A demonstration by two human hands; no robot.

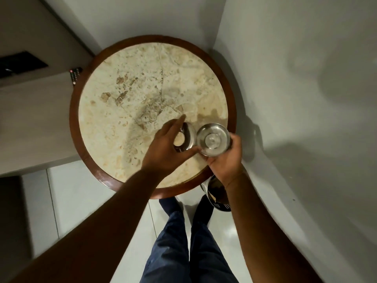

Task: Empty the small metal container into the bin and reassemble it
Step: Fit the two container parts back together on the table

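Seen from above, a round marble table [142, 82] with a dark wooden rim fills the middle. Below the right hand [226, 160], on the floor, stands a metal bin [212, 187], its contents dark and unclear. That hand grips the small metal container [213, 141] from its near side, upright over the table's edge, open mouth facing up, shiny inside, apparently empty. Just left of it, the left hand [169, 148] is spread open over the ring-shaped metal lid [186, 138], which sits tilted on the tabletop.

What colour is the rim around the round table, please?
Dark reddish-brown wood rim around a mottled cream top; head view.
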